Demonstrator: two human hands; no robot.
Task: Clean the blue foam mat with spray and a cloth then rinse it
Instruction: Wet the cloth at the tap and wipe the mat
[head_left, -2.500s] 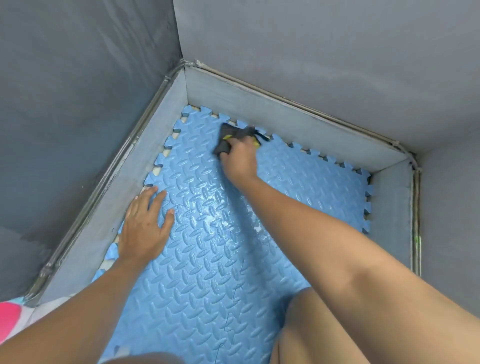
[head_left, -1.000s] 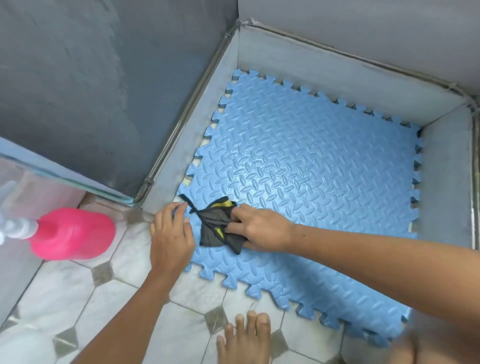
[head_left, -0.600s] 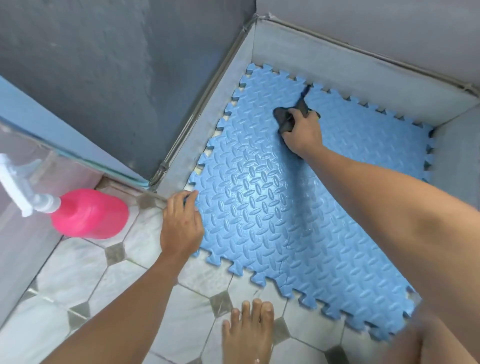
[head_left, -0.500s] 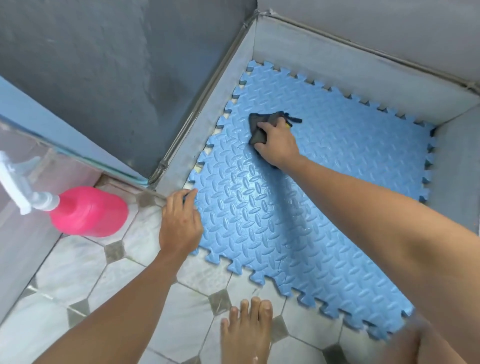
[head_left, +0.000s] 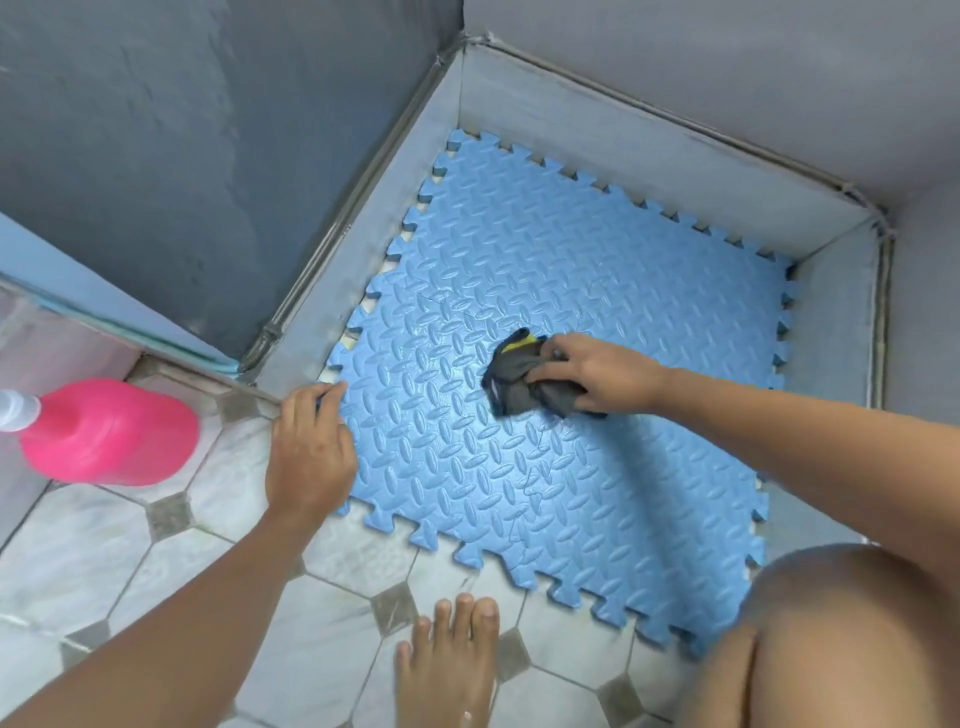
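The blue foam mat (head_left: 571, 291) with a puzzle edge and raised tread pattern lies flat in a grey walled corner. My right hand (head_left: 597, 376) presses a crumpled dark grey cloth (head_left: 519, 382) with a yellow patch onto the mat's middle. My left hand (head_left: 309, 447) rests on the mat's near left corner, fingers curled over its edge. A pink spray bottle (head_left: 111, 431) with a white nozzle stands on the tiles at the left.
Low grey kerbs (head_left: 623, 150) enclose the mat on the far, left and right sides, with dark grey walls above. Marble-look floor tiles (head_left: 104, 545) lie in front. My bare foot (head_left: 447, 670) and knee (head_left: 841, 639) are at the bottom.
My right hand has drawn the cloth back from the mat's far left part to its middle. The left hand has stayed on the near left corner.
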